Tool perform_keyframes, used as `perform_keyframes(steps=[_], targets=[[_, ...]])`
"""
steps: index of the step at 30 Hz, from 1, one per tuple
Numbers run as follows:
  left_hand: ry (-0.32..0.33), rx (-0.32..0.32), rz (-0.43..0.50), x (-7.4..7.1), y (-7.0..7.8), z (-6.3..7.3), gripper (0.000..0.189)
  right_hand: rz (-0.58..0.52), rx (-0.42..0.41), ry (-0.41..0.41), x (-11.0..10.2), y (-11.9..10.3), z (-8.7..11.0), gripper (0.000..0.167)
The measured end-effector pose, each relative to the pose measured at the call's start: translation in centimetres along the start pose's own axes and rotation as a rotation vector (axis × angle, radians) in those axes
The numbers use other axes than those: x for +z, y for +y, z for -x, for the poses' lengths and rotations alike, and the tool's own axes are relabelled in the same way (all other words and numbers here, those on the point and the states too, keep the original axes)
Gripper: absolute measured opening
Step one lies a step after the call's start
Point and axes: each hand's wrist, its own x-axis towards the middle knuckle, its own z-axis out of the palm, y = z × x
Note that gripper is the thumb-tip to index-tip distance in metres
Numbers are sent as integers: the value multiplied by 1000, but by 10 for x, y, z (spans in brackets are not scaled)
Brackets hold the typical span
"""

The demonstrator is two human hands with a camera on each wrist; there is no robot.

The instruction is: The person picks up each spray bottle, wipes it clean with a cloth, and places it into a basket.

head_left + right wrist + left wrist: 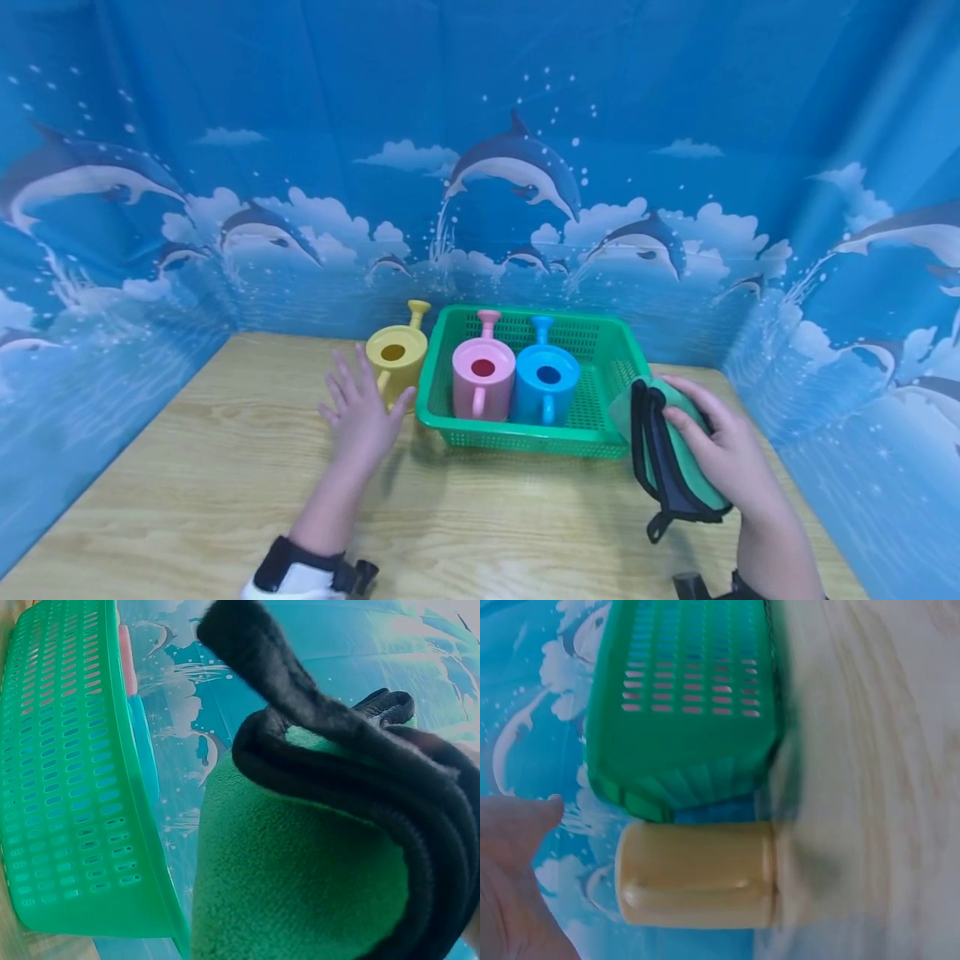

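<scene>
While left hand (364, 423) wide-fingered, right hand (726, 450) round folded green cloth (688, 468).

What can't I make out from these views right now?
Head: bases of the pink can and blue can, behind the basket's front wall.
Left wrist: most of the left hand, cut off by the left edge.
Right wrist: most of the right hand, hidden behind the green cloth.

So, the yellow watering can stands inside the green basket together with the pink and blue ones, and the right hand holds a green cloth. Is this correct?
Not quite: the head view shows the yellow watering can outside the green basket, beside its left end. The pink watering can and blue watering can are inside, and the right hand holds a green cloth.
</scene>
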Motion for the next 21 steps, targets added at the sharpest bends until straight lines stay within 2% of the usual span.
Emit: perform_keyframes(steps=[8,13,17,21], targets=[[7,-34,117,3,-15,-7,98,16,22,-19,-1,-2,0,35],[13,-38,276,8,-21,-13,98,16,34,-20,-1,-1,1,35],[-12,-41,392,12,-25,-17,98,37,43,-13,0,-1,2,36],[-49,-64,452,17,-28,-21,97,54,59,-19,-1,-1,2,35]])
